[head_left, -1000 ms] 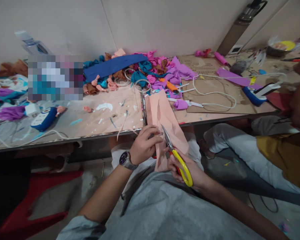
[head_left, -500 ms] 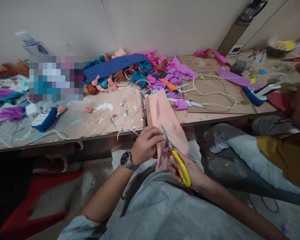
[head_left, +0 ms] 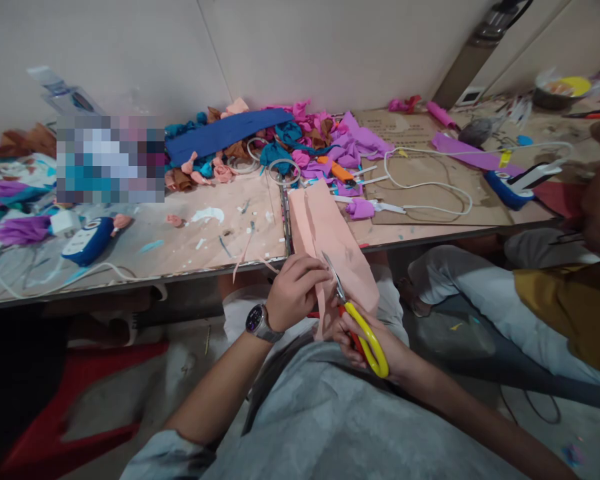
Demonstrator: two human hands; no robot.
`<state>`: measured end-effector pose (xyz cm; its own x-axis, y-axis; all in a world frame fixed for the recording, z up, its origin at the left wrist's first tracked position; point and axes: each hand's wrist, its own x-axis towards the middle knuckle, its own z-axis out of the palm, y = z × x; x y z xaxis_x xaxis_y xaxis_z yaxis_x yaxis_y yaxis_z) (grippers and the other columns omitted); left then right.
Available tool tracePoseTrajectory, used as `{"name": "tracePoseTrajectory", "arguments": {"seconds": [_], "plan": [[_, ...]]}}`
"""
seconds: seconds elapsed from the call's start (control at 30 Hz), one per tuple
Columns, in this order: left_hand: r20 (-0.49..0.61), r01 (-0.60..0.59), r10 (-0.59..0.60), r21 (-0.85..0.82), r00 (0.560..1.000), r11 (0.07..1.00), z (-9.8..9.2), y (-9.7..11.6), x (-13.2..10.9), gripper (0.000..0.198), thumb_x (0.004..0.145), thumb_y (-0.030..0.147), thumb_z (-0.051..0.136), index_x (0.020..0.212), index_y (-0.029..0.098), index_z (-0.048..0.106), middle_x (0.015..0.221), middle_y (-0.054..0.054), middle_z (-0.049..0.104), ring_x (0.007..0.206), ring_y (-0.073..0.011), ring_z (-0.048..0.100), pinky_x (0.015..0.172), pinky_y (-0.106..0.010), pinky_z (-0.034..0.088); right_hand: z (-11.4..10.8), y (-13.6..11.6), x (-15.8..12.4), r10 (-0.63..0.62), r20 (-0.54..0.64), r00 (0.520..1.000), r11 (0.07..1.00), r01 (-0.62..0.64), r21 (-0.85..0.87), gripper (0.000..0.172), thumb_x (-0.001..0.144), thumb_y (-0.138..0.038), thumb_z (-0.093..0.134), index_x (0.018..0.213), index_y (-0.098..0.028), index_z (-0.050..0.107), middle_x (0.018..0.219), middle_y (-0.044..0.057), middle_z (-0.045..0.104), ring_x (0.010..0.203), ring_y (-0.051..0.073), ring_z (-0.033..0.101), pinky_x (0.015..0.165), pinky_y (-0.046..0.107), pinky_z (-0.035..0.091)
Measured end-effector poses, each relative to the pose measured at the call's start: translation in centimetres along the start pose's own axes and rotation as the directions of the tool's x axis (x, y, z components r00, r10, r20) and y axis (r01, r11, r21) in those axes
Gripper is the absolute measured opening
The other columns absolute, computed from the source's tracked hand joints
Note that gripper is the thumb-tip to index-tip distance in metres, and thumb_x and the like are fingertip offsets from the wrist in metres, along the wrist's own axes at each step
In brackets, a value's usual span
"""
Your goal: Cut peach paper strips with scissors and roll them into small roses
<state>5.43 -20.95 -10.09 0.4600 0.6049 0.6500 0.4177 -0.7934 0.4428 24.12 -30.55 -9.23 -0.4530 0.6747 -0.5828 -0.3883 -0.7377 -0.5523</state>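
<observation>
A long piece of peach crepe paper [head_left: 337, 240] runs from the table edge down over my lap. A narrow strip along its left side stands partly apart from the wider piece. My left hand [head_left: 297, 290], with a watch [head_left: 260, 321] on the wrist, pinches the paper's left part near the scissor tips. In my right hand [head_left: 363, 337] are scissors [head_left: 370, 337] with yellow and red handles. Their blades lie at the paper and point away from me. The fingers under the handles are partly hidden.
Crumpled coloured paper [head_left: 280, 143] is heaped along the wall, with a blue strip [head_left: 230, 130] on top. An orange cutter [head_left: 341, 173] lies near white cables. Blue-and-white power strips [head_left: 93, 241] stand on both sides. A person [head_left: 570, 313] sits close on the right.
The scissors have shifted slightly toward me and right, and their blades look more closed. The slit in the paper now runs up to its far end, parting the left strip. My left hand shifted slightly right.
</observation>
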Motion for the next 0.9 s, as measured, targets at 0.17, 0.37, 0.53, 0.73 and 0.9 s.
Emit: {"name": "tracePoseTrajectory", "arguments": {"seconds": [0.17, 0.37, 0.53, 0.73, 0.9], "plan": [[-0.017, 0.015, -0.015, -0.008, 1.000, 1.000, 0.2, 0.1, -0.1, 0.026, 0.086, 0.006, 0.065, 0.107, 0.022, 0.068, 0.108, -0.008, 0.071, 0.107, -0.0205, 0.061, 0.097, -0.040, 0.052, -0.5, -0.1, 0.0, 0.040, 0.056, 0.998, 0.998, -0.042, 0.037, 0.060, 0.068, -0.064, 0.084, 0.084, -0.023, 0.044, 0.066, -0.007, 0.053, 0.041, 0.003, 0.041, 0.036, 0.013, 0.029], [-0.043, 0.009, -0.011, -0.040, 0.999, 0.999, 0.1, 1.0, 0.2, 0.021, 0.085, 0.011, 0.072, 0.103, 0.021, 0.068, 0.105, -0.007, 0.071, 0.105, -0.0207, 0.062, 0.096, -0.041, 0.053, -0.1, -0.6, -0.1, 0.022, 0.105, 0.994, 0.998, -0.029, 0.061, 0.059, 0.067, -0.065, 0.084, 0.086, -0.023, 0.046, 0.065, -0.008, 0.053, 0.040, 0.003, 0.040, 0.034, 0.013, 0.030], [-0.063, 0.004, -0.008, -0.061, 0.998, 0.998, 0.3, 1.7, 0.1, 0.019, 0.087, 0.014, 0.072, 0.104, 0.022, 0.068, 0.103, -0.007, 0.072, 0.103, -0.0202, 0.063, 0.094, -0.041, 0.054, 0.2, -0.8, -0.2, -0.004, 0.079, 0.997, 0.998, -0.001, 0.064, 0.059, 0.068, -0.065, 0.083, 0.087, -0.023, 0.046, 0.063, -0.008, 0.053, 0.039, 0.002, 0.039, 0.034, 0.012, 0.030], [-0.037, -0.022, 0.018, -0.095, 0.999, 0.995, 0.2, 2.0, -0.1, 0.022, 0.086, 0.011, 0.071, 0.105, 0.022, 0.068, 0.104, -0.007, 0.072, 0.104, -0.0197, 0.063, 0.095, -0.040, 0.053, 0.4, -1.2, -0.1, 0.003, 0.045, 0.999, 0.999, -0.005, 0.045, 0.061, 0.066, -0.066, 0.084, 0.083, -0.023, 0.043, 0.062, -0.009, 0.052, 0.037, 0.003, 0.039, 0.033, 0.013, 0.027], [-0.033, -0.013, 0.010, -0.089, 0.999, 0.996, 0.0, 2.1, -0.3, 0.020, 0.088, 0.011, 0.069, 0.105, 0.021, 0.068, 0.104, -0.008, 0.072, 0.105, -0.0199, 0.062, 0.095, -0.040, 0.054, 0.5, -1.1, -0.2, -0.028, 0.054, 0.998, 0.999, 0.027, 0.021, 0.055, 0.075, -0.063, 0.079, 0.086, -0.024, 0.042, 0.062, -0.009, 0.053, 0.036, 0.003, 0.039, 0.034, 0.014, 0.027]]}}
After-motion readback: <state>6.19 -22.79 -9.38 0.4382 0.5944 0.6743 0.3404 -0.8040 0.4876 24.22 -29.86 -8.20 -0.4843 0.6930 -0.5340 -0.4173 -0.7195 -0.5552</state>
